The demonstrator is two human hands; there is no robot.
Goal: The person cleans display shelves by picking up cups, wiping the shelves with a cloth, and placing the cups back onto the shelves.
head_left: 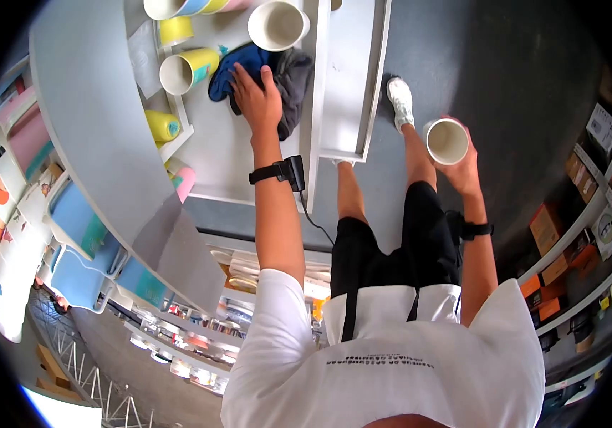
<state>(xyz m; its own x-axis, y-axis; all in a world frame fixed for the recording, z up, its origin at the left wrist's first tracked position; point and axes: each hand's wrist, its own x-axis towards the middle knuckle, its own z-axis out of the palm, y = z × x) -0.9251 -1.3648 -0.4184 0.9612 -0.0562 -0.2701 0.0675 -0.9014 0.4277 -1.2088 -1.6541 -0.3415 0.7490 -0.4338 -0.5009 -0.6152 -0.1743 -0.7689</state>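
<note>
My left hand (257,100) rests on a crumpled dark blue cloth (250,58), fingers stretched out and slightly apart. Bunched against its right side is a dark grey cloth (294,89). A white-lined cup (278,26) stands just above both cloths, close to my fingertips. Out to the right, over the floor, my right hand (464,167) is wrapped round a paper cup (446,142), its mouth facing me and its inside bare. To the left of my left hand, a yellow cup (188,70) lies on its side on the shelf.
More yellow cups (162,125) and a pink cup (185,183) lie along the shelf's left edge. A raised white rim (375,78) borders the shelf on the right. Shelves with boxes (546,228) stand at far right. A cable (317,222) hangs from my left wristband.
</note>
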